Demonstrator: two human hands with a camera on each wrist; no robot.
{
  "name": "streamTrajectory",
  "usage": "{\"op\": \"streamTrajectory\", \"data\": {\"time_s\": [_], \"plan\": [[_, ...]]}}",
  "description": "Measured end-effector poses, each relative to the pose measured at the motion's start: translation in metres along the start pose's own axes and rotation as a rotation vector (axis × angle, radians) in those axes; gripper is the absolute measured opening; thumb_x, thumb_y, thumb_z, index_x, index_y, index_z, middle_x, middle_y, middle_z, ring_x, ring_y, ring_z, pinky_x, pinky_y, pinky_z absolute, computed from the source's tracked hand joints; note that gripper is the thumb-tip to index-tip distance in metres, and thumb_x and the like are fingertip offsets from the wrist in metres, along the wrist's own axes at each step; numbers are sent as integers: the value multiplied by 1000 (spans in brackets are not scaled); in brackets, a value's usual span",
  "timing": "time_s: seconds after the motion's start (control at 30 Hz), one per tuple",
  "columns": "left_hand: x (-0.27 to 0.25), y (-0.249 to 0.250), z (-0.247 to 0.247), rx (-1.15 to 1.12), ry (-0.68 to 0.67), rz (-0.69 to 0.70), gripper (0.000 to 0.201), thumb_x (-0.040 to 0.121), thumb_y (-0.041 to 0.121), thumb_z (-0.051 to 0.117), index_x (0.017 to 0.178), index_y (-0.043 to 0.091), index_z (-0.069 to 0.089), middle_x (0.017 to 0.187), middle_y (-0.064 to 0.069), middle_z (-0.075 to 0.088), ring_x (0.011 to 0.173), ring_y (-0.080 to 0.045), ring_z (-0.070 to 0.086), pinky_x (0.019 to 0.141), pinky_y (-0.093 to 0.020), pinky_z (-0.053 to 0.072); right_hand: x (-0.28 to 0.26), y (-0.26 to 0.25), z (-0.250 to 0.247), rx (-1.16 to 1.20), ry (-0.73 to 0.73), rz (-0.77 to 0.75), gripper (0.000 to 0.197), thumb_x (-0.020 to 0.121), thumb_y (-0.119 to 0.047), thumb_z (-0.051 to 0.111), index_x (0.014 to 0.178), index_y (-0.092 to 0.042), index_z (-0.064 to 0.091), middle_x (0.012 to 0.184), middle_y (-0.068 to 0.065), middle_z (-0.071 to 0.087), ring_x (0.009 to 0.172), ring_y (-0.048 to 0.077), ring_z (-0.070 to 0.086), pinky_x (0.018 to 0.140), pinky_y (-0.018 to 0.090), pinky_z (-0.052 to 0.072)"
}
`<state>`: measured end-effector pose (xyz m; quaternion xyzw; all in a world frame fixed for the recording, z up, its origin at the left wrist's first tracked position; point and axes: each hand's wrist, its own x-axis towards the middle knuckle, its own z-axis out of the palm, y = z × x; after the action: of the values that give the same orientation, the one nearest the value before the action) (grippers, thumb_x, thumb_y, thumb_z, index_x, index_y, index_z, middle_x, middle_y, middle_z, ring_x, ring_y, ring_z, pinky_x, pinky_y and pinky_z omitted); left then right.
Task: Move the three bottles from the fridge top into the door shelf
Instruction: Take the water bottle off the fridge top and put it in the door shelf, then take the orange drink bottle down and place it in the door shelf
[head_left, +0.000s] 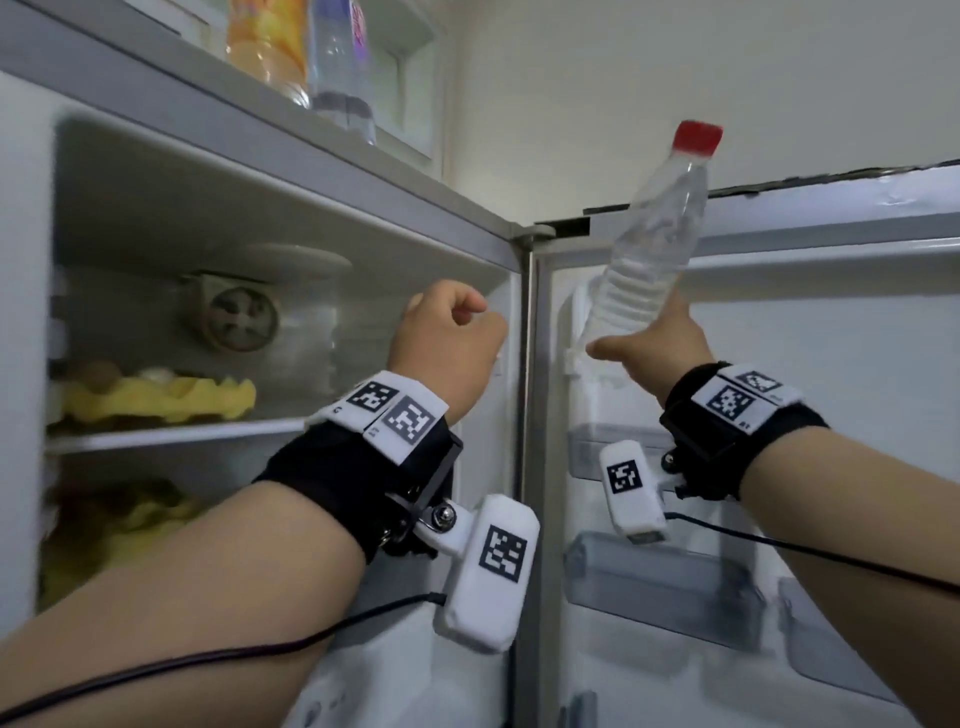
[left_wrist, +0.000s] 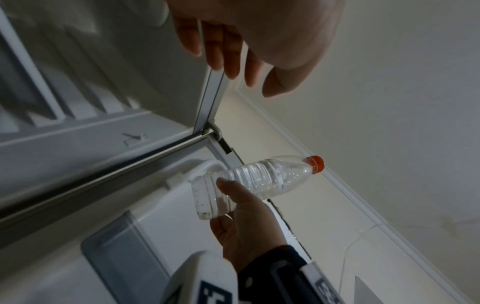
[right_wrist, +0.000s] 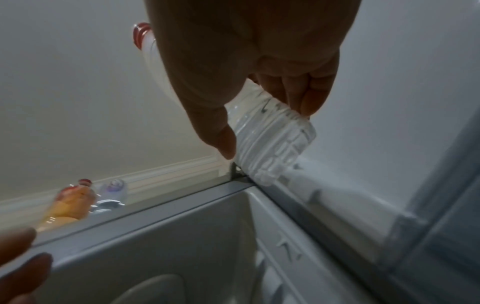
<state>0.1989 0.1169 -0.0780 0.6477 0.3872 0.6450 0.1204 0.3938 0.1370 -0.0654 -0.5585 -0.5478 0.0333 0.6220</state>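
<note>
My right hand grips the lower part of a clear water bottle with a red cap and holds it tilted in the air before the open fridge door. In the right wrist view the thumb and fingers wrap the bottle near its base. An orange drink bottle and a clear bottle with a purple label stand on the fridge top. My left hand hangs loosely curled and holds nothing, near the top right corner of the fridge opening.
The door's inner side carries grey translucent shelves, one higher and one at the right. Inside the fridge a yellow egg tray sits on a glass shelf. The hinge corner is between my hands.
</note>
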Motion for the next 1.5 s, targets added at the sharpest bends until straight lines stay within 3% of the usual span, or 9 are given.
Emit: {"op": "streamTrajectory", "data": {"time_s": [0.13,0.4,0.67,0.77,0.9,1.07,1.17,1.33,1.5], "plan": [[-11,-13,27,-30,-75,-103,11,67,37,52,78,35,51,106,-4,60,85,-24,57,86,-42,51,3,33,1,-146,-17,84,79,73,-26,78,135,-8,33,123,12,58,99,27,56,77,31,44],[-18,-30,50,32,-115,-133,18,76,31,54,93,24,56,115,-6,62,81,-16,53,72,-26,40,9,67,19,-397,-127,133,79,70,-36,80,130,-3,39,124,14,57,112,31,57,78,32,44],[-22,-35,45,41,-137,-150,9,76,30,55,85,30,54,117,-6,60,86,-17,54,82,-33,47,17,73,30,-512,-189,124,70,68,-57,71,114,-6,56,103,11,66,83,27,61,60,29,44],[-25,-34,40,48,-152,-158,5,75,32,55,74,35,51,115,-6,59,83,-17,54,80,-37,51,18,73,30,-514,-177,139,70,72,-51,71,120,-5,52,111,13,65,88,29,61,66,31,47],[-26,-30,35,60,-157,-157,7,72,33,56,79,32,54,116,-3,56,87,-19,55,85,-46,55,17,70,31,-506,-166,177,73,77,-44,69,130,-2,40,123,15,58,104,32,60,71,33,44],[-26,-29,32,74,-170,-156,15,74,33,56,89,27,58,118,-3,55,91,-20,57,86,-48,55,17,66,32,-531,-207,195,83,71,-52,73,128,1,41,117,15,61,87,28,58,70,33,48],[-28,-27,29,82,-182,-157,7,74,33,56,80,29,56,119,-4,56,89,-20,56,86,-47,55,12,65,31,-460,-144,201,86,70,-50,75,130,-3,34,120,16,60,102,34,61,77,38,49],[-26,-25,19,75,-167,-155,5,73,34,58,74,33,53,121,-2,54,96,-22,61,85,-45,55,0,34,31,-279,281,-39,78,71,-57,67,130,-12,43,129,13,52,119,35,48,99,49,41],[-11,-24,-5,142,-107,-91,7,77,33,59,81,29,54,119,-4,58,88,-18,58,81,-26,46,3,-26,52,-84,209,-248,61,80,-48,60,125,-9,47,130,11,48,121,28,43,102,40,36]]}}
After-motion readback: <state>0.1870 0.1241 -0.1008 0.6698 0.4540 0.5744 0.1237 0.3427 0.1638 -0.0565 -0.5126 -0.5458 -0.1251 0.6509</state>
